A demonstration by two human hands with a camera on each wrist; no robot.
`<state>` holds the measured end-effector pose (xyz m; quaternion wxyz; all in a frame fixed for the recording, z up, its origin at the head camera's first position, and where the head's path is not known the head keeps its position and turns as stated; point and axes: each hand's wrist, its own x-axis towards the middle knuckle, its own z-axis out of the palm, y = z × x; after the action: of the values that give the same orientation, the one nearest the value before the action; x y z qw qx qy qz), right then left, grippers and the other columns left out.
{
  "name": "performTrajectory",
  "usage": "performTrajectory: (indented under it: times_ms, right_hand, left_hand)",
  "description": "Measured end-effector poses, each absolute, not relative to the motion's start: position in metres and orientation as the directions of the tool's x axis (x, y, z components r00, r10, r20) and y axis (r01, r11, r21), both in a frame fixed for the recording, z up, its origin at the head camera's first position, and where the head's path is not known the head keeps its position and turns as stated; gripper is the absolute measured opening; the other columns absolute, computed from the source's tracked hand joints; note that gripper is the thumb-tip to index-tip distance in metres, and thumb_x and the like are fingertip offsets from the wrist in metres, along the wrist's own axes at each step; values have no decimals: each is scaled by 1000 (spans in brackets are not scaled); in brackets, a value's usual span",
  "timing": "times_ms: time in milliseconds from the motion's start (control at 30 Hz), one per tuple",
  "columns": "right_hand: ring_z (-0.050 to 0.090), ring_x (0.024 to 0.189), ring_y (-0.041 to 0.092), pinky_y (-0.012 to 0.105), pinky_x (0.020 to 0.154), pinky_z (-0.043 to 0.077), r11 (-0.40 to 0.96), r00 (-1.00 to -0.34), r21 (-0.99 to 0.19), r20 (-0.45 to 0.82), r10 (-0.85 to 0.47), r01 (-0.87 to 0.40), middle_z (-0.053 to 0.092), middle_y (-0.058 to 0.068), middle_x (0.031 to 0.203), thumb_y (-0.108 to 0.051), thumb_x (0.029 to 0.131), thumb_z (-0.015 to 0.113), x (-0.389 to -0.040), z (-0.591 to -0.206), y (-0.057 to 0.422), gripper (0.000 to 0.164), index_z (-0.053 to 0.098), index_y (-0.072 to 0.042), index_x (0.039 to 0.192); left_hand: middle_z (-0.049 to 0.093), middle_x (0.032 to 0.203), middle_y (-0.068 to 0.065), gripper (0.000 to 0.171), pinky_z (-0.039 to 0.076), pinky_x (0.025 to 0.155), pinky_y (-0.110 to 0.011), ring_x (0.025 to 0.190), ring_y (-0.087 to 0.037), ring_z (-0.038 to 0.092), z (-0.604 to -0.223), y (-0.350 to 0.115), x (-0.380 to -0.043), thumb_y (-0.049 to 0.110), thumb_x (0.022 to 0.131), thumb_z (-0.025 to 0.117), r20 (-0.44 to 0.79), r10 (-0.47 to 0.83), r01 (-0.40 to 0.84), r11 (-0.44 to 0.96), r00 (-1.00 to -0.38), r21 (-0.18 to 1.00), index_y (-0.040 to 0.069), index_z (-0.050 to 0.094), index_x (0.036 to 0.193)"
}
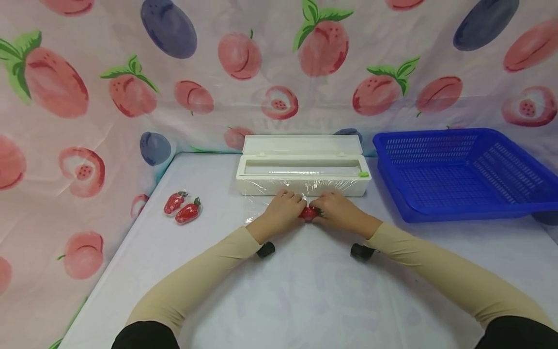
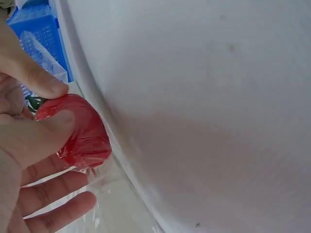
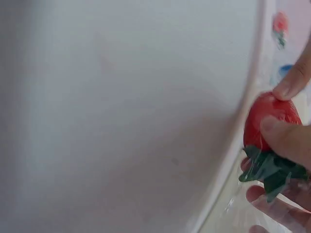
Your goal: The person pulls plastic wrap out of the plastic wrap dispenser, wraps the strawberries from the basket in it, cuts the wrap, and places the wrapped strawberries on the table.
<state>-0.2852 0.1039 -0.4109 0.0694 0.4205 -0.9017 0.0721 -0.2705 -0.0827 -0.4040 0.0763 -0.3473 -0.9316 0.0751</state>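
Observation:
In front of a white cling film box (image 1: 305,188), both hands hold one red strawberry (image 1: 309,214) with green leaves. My left hand (image 1: 281,213) grips its left end, the thumb pressed on the red side in the left wrist view. My right hand (image 1: 342,212) grips the leafy end, with its thumb near the green leaves (image 3: 272,170) in the right wrist view. Clear film (image 1: 255,206) stretches from the box toward the hands and lies wrinkled around the strawberry (image 2: 90,138). How far the film goes around it I cannot tell.
Two strawberries, one rear (image 1: 174,202) and one front (image 1: 189,212), lie at the left in shiny clear film. The box's lid (image 1: 301,144) stands raised, with a green slider (image 1: 364,174) at its right. A blue basket (image 1: 471,212) stands on the right, before a fruit-print cloth (image 1: 244,106).

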Motion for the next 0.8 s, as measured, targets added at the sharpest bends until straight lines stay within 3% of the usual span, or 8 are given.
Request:
performTrajectory:
  times_ms: [200, 467, 600, 800]
  right_hand:
    - [60, 100, 26, 44, 92, 45, 588, -577, -64, 302, -759, -806, 67, 7, 102, -30, 73, 80, -286, -405, 112, 45, 65, -7, 109]
    - [60, 97, 24, 42, 86, 48, 528, -429, 182, 397, -811, -829, 67, 5, 98, -30, 69, 82, -287, -401, 110, 46, 65, -9, 106]
    - [61, 97, 25, 44, 85, 49, 542, -432, 208, 406, -805, -814, 68, 6, 98, -29, 72, 80, -285, -402, 108, 44, 64, -7, 106]
    - [61, 99, 26, 46, 86, 49, 596, -522, 101, 382, -762, -796, 68, 8, 102, -29, 70, 79, -287, -402, 109, 47, 64, -5, 108]
  left_hand:
    - [66, 112, -3, 36, 42, 94, -36, 106, -21, 60, -400, -83, -272, 38, 91, 56, 54, 624, 616, 779, -779, -116, 11, 62, 113]
    - [64, 112, -5, 32, 42, 98, -39, 107, -22, 58, -392, -85, -272, 31, 98, 46, 3, 592, 592, 806, -806, -13, 8, 59, 116]
    - [62, 115, -4, 34, 39, 102, -39, 111, -21, 55, -392, -87, -271, 34, 99, 44, 15, 583, 583, 813, -812, 3, 9, 58, 118]
    - [59, 112, -4, 46, 37, 103, -40, 111, -22, 53, -394, -91, -269, 46, 84, 65, 221, 619, 606, 785, -754, -131, 12, 56, 114]
